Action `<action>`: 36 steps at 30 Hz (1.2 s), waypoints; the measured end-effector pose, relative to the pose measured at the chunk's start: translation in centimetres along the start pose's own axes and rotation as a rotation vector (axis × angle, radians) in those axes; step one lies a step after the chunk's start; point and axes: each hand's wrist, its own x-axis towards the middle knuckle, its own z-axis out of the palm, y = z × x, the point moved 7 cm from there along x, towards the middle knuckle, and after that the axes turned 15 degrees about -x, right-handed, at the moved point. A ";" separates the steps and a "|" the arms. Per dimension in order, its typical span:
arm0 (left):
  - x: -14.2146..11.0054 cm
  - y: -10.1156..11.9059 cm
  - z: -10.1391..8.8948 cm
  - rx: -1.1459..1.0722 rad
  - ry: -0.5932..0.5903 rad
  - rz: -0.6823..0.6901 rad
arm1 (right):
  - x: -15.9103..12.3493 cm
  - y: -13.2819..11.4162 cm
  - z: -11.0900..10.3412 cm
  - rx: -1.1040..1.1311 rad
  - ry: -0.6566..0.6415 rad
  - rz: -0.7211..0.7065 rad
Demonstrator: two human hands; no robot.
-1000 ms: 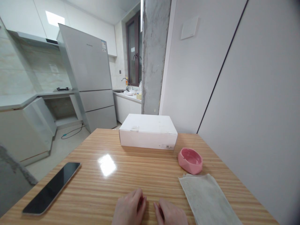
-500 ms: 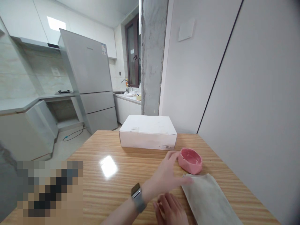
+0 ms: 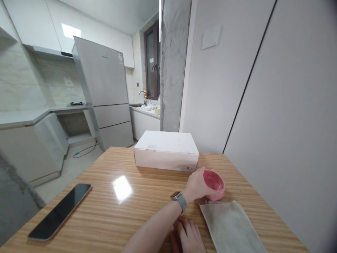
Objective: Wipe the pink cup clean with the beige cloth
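My left hand (image 3: 198, 185), with a watch (image 3: 179, 200) on its wrist, grips the near-left side of a pink ashtray (image 3: 214, 180). Its thumb lies along the near wall and its fingers are at the left rim. The ashtray sits on the wooden table, and part of its left side is hidden by the hand. Below the left forearm, my right hand (image 3: 189, 234) rests on the table with its fingers loosely curled together; nothing shows in it, and its fingertips are partly covered. A folded grey-beige cloth (image 3: 233, 225) lies just right of the right hand, in front of the ashtray.
A white box (image 3: 165, 160) stands at the back of the wooden table (image 3: 147, 189). A phone (image 3: 60, 212) lies near the left edge. A pale wall (image 3: 284, 116) runs along the right side. Beyond the table are a fridge (image 3: 105, 80) and kitchen counters.
My left hand has moved from beside the ashtray and over the cloth's edge to a grip on the ashtray. The right hand remains low on the table. The view has shifted slightly.
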 end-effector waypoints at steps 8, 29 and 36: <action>-8.0 0.6 -13.7 -0.096 0.309 -0.085 | 0.8 -0.1 -0.4 0.083 -0.079 -0.006; -16.9 -7.7 -32.0 0.271 0.766 -0.327 | 1.4 -0.7 -1.3 0.086 -0.135 -0.068; -16.7 -8.5 -31.8 0.239 0.714 -0.253 | 0.4 1.8 -3.8 -0.035 -0.088 -0.161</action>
